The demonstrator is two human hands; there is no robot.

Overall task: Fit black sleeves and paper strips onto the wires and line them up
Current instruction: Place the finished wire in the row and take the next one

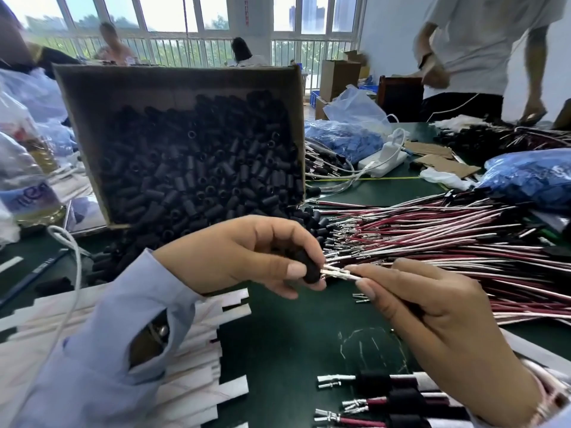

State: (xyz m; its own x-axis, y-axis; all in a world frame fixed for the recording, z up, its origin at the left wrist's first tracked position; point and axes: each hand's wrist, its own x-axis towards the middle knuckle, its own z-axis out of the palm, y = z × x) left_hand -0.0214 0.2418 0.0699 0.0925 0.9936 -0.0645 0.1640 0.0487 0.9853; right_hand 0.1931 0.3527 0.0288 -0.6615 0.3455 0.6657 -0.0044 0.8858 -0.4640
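L hand (247,251) pinches a black sleeve (310,273) between thumb and curled fingertips, sleeve's open end facing R. R hand (432,316) pinches a wire pair (338,274) between thumb and forefinger just behind the metal terminals. Terminal tips sit right at the sleeve mouth; can't tell if they're inside yet. Both hands are above the green table (293,335), mid-frame.

Behind L hand: cardboard box (173,84) tipped toward the camera, full of loose sleeves (197,168), some spilling onto the table at its front edge. R of that, a big bundle of red and white wires (448,242) lies fanned across the table, terminal ends pointing L toward the hands. A couple of loose terminals (361,298) lie on the table just below the R fingers.

Bottom L: stack of white paper strips (197,359), partly under the L forearm's light blue sleeve cuff. Bottom R: finished wires (386,396) w/ black sleeves on, lying roughly parallel, terminals pointing L, partly hidden by R wrist.

Misc: blue plastic bags (531,177) far R, white power adapter (386,156) mid-back, clear bottle (27,180) far L, white cable (74,267) trailing over L arm. A standing person (482,41) in a white shirt is at back R, blurred.
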